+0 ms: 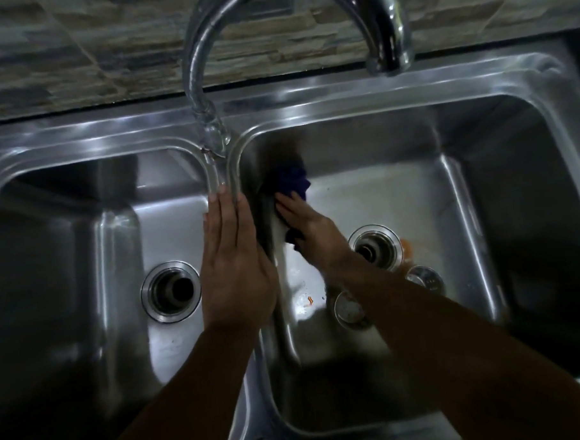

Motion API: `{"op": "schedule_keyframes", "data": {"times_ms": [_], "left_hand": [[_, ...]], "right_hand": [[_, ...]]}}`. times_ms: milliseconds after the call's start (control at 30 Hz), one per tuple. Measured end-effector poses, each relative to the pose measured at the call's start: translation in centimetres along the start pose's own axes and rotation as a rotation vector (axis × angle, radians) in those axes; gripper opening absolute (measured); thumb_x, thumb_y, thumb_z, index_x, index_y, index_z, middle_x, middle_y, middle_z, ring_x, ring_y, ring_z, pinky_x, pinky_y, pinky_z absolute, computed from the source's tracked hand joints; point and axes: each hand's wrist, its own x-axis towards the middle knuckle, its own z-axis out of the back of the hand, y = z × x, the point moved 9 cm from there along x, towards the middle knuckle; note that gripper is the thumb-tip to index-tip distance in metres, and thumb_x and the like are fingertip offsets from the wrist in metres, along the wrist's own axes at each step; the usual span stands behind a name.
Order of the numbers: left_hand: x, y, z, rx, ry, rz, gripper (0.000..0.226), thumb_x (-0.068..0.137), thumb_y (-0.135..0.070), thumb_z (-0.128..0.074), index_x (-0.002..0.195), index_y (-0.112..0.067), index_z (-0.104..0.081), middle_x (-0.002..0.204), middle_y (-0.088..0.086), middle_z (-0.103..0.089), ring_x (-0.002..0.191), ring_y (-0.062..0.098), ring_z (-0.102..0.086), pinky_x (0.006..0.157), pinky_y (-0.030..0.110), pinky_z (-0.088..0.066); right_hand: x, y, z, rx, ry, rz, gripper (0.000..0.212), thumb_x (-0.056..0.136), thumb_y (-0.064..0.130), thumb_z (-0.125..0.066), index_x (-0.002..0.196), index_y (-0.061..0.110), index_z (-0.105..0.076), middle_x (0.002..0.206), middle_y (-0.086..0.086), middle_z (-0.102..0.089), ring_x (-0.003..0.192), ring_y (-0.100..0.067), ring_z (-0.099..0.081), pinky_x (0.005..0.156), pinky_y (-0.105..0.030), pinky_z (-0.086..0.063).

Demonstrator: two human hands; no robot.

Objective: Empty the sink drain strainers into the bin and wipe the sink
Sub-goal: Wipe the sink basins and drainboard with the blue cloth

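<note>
A steel double sink (343,94) fills the view. My left hand (233,255) lies flat, fingers together, on the divider between the two basins. My right hand (307,227) presses a dark blue cloth (292,183) against the left inner wall of the right basin. The left drain (170,291) and the right drain (375,246) are both without strainers. Two round metal strainers lie loose on the right basin floor, one (350,308) beside my right forearm and one (425,278) further right.
The curved chrome tap (201,57) arches over the divider, its spout (389,49) above the right basin's back rim. An orange object (407,248) sits right of the right drain. Small orange scraps (309,300) lie on the right basin floor. A stone-pattern tiled wall (75,46) stands behind.
</note>
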Motion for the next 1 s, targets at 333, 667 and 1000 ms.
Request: {"op": "schedule_keyframes", "data": {"times_ms": [333, 667, 1000], "left_hand": [[0.0, -0.2, 0.0, 0.019, 0.028, -0.015, 0.059, 0.098, -0.01, -0.026, 0.155, 0.006, -0.026, 0.163, 0.029, -0.024, 0.155, 0.041, -0.018, 0.125, 0.057, -0.024], [-0.1, -0.2, -0.1, 0.027, 0.049, -0.02, 0.058, 0.099, -0.006, -0.03, 0.155, 0.006, -0.024, 0.164, 0.028, -0.02, 0.156, 0.039, -0.016, 0.126, 0.054, -0.021], [-0.2, -0.2, 0.0, 0.005, 0.039, -0.03, 0.059, 0.098, -0.005, -0.033, 0.155, 0.007, -0.026, 0.163, 0.029, -0.021, 0.155, 0.041, -0.017, 0.126, 0.056, -0.022]], "right_hand": [[-5.2, -10.7, 8.7, -0.154, -0.352, -0.606, 0.063, 0.078, 0.023, -0.079, 0.131, 0.011, -0.047, 0.164, -0.012, -0.013, 0.146, -0.033, -0.025, 0.121, -0.049, -0.026], [-9.2, -13.3, 14.0, 0.393, -1.055, -0.97, 0.069, 0.085, -0.008, -0.051, 0.148, 0.016, -0.04, 0.147, -0.012, -0.049, 0.127, -0.021, -0.052, 0.094, 0.004, -0.03], [1.7, 0.8, 13.5, 0.449, -1.034, -0.503, 0.081, 0.082, -0.021, -0.047, 0.154, -0.007, -0.013, 0.164, -0.024, 0.001, 0.154, -0.035, -0.007, 0.113, -0.001, -0.01]]}}
